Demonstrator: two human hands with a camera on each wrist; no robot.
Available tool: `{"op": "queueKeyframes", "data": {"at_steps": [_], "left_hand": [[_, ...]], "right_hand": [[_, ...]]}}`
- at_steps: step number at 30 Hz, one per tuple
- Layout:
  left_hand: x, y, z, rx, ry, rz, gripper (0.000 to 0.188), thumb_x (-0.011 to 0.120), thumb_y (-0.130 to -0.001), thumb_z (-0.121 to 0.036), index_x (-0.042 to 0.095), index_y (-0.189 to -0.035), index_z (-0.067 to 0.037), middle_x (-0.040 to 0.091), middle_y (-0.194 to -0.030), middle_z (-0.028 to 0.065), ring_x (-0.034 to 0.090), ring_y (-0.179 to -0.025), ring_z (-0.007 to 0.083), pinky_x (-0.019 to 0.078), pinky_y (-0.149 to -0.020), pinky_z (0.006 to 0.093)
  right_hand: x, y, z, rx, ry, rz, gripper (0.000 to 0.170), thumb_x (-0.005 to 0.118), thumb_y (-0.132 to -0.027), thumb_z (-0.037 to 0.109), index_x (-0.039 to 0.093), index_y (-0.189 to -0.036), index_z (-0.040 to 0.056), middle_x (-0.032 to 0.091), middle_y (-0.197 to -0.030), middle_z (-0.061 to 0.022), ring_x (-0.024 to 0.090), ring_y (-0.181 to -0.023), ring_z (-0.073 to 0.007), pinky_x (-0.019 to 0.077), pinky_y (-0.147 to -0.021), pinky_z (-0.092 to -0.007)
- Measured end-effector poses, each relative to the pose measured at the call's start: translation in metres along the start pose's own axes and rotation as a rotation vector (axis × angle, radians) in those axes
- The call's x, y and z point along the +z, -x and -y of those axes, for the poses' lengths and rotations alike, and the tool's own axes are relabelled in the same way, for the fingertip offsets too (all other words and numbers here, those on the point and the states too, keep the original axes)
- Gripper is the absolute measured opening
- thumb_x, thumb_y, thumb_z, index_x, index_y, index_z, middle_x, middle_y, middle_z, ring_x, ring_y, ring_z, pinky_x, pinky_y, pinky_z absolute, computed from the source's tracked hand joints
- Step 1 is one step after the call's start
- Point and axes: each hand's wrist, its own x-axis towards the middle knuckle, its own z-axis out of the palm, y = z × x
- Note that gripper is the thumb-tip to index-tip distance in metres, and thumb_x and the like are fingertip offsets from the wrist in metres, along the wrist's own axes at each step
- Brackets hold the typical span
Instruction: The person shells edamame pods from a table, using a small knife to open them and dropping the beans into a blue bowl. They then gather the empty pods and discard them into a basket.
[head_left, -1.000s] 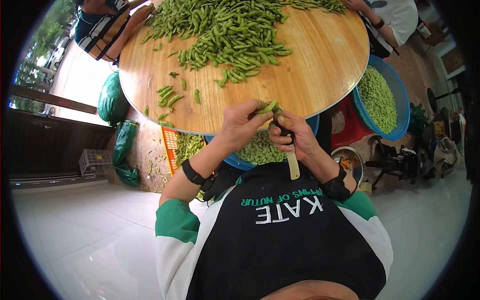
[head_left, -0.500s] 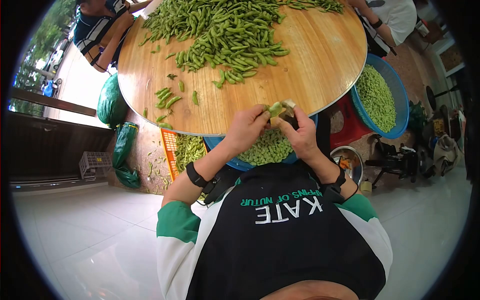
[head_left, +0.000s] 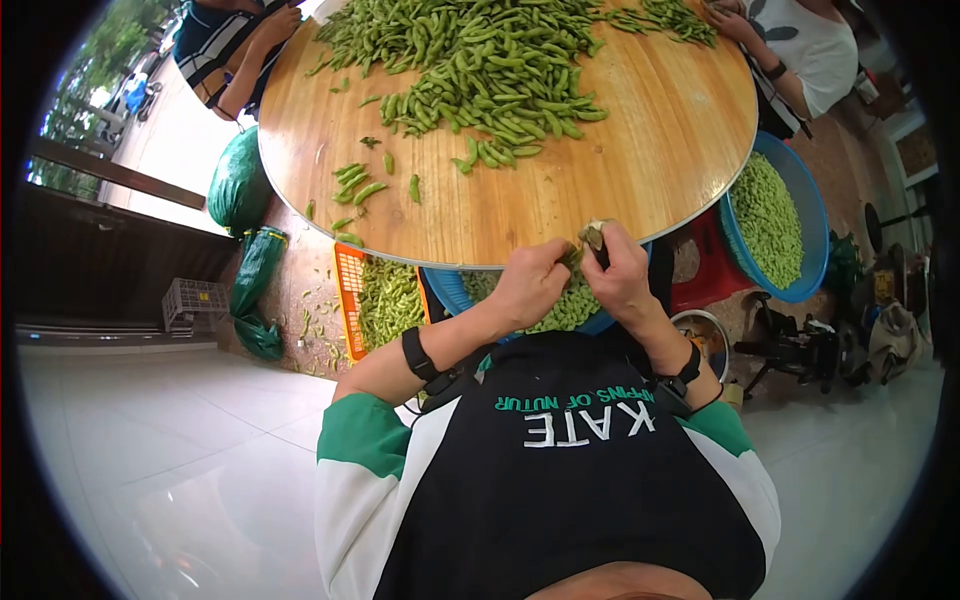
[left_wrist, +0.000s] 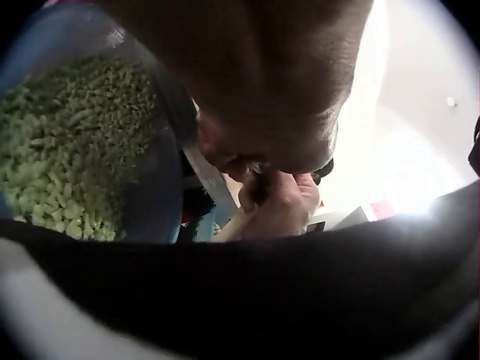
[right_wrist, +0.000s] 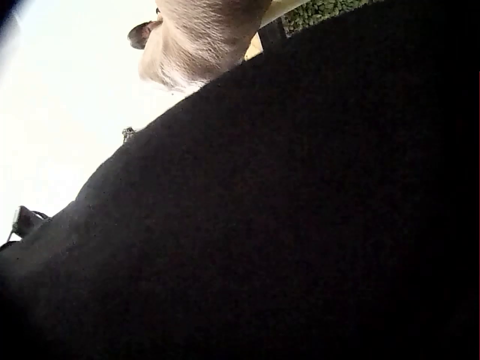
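Above the blue tub (head_left: 455, 290) of shelled beans, both hands work close together near the table's front edge. My left hand (head_left: 535, 285) pinches a green soybean pod (head_left: 572, 257), mostly hidden by its fingers. Beside it, my right hand (head_left: 622, 277) is curled with its back turned up. It holds a slim tool (head_left: 598, 257) with a dark part; I cannot tell its exact kind. Something pale and brownish covers the fingertips (head_left: 594, 232) there. In the left wrist view, the left hand (left_wrist: 270, 120) overlaps the right hand (left_wrist: 281, 206).
A big heap of soybean pods (head_left: 500, 75) covers the back of the round wooden table (head_left: 660, 150). Several loose pods (head_left: 352, 185) lie front left. An orange crate (head_left: 350, 300) holds more pods. Another blue tub (head_left: 817, 225) of beans stands right. Two people sit across the table.
The tool's long cream end, seen sticking out below the right hand earlier, is now out of sight in the head view. Both hands have come lower, over the tub, and the right hand has turned over.
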Motion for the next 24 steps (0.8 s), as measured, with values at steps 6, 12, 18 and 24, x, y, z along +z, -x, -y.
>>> {"op": "queueKeyframes", "data": {"at_steps": [6, 12, 18, 24], "left_hand": [[-0.007, 0.005, -0.001, 0.075, -0.046, 0.091, 0.015, 0.049, -0.081, 0.0, 0.056, -0.094, 0.002, 0.06, -0.07, 0.0169, 0.061, -0.062, 0.0224, 0.0478, -0.058, 0.0344], [-0.004, 0.013, -0.015, 0.201, 0.033, -0.122, 0.005, 0.056, -0.086, -0.004, 0.054, -0.09, 0.0, 0.058, -0.072, 0.0193, 0.062, -0.065, 0.0302, 0.0476, -0.058, 0.0363], [-0.033, 0.017, -0.01, 0.209, 0.104, -0.095, 0.01, 0.059, -0.083, -0.003, 0.057, -0.093, -0.001, 0.058, -0.075, 0.0158, 0.059, -0.067, 0.0301, 0.0473, -0.059, 0.0356], [-0.126, -0.01, 0.046, 0.181, -0.874, -0.467, 0.016, 0.06, -0.077, -0.004, 0.061, -0.093, -0.006, 0.058, -0.089, 0.0138, 0.057, -0.085, 0.032, 0.0471, -0.07, 0.0406]], "right_hand": [[-0.009, 0.0, 0.002, -0.091, 0.027, 0.017, 0.02, 0.059, -0.071, -0.007, 0.05, -0.087, -0.0007, 0.048, -0.075, -0.0179, 0.053, -0.066, -0.0393, 0.0431, -0.055, -0.0406], [-0.006, 0.004, 0.01, 0.028, -0.021, -0.004, 0.02, 0.061, -0.076, -0.004, 0.054, -0.093, -0.0007, 0.056, -0.076, -0.0169, 0.059, -0.066, -0.034, 0.0466, -0.057, -0.0351], [0.009, -0.002, 0.014, 0.21, -0.18, 0.09, 0.019, 0.062, -0.078, -0.002, 0.055, -0.096, -0.0002, 0.06, -0.077, -0.0155, 0.063, -0.067, -0.0288, 0.0483, -0.059, -0.033], [0.004, -0.005, 0.01, 0.218, -0.236, 0.33, 0.018, 0.067, -0.079, 0.006, 0.056, -0.091, -0.0003, 0.058, -0.075, -0.0143, 0.058, -0.065, -0.0285, 0.0456, -0.059, -0.0342]]}}
